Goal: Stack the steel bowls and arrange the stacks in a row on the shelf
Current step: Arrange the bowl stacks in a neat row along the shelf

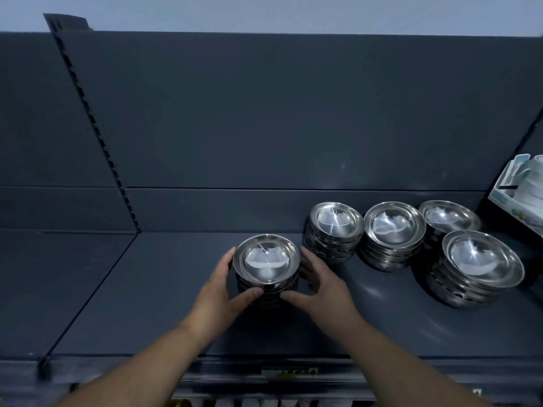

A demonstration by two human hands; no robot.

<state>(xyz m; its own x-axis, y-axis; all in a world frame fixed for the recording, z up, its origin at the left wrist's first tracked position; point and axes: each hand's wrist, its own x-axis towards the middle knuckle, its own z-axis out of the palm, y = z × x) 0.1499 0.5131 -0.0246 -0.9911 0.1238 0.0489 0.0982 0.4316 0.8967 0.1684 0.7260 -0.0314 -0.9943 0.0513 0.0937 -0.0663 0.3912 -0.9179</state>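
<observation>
Steel stack (pixel 266 268): nested bowls, rims up, stood on the shelf, clasped between both hands.
Left hand (pixel 219 289): wrapped round the stack's left side, thumb pressed on the near wall.
Right hand (pixel 320 286): wrapped round the right side, thumb laid beside the left thumb.
Other stacks: four, all right of the right hand. Three (pixel 335 230) (pixel 393 233) (pixel 449 218) are lined along the back panel (pixel 264 113), the fourth (pixel 482 265) set nearer.
Shelf (pixel 147 289): dark grey, spread beneath both forearms.
Crockery box (pixel 517 189): white, seen far right of the right hand.
</observation>
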